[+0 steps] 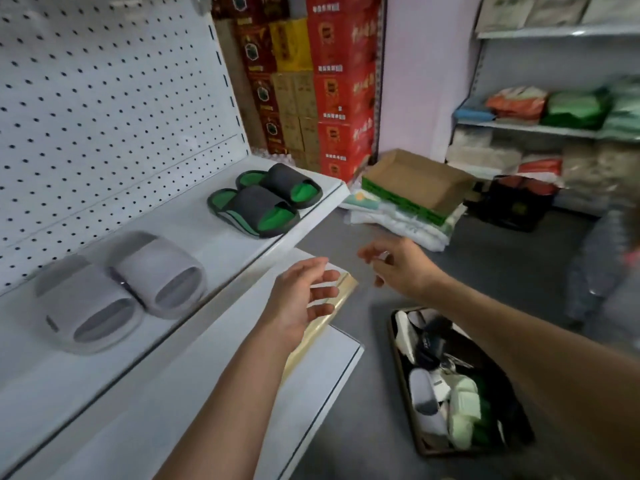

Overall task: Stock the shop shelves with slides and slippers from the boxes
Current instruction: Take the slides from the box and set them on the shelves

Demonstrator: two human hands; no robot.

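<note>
A pair of grey slides [121,289] lies on the white shelf [214,251] at the left. Further along the same shelf sits a pair of dark grey slides with green insoles [266,199]. On the floor at the lower right stands an open box [453,382] holding several slippers in grey, white, black and pale green. My left hand [301,296] hovers off the shelf's front edge, fingers spread, holding nothing. My right hand [398,265] is stretched out over the floor, above the box and beyond it, also open with nothing in it.
A lower white shelf [311,368] juts out under my left arm. A cardboard tray [415,181] rests on stacked white bags past the shelf end. Red and yellow cartons [325,81] are piled at the back. Shelves with bagged goods [554,109] stand at the right.
</note>
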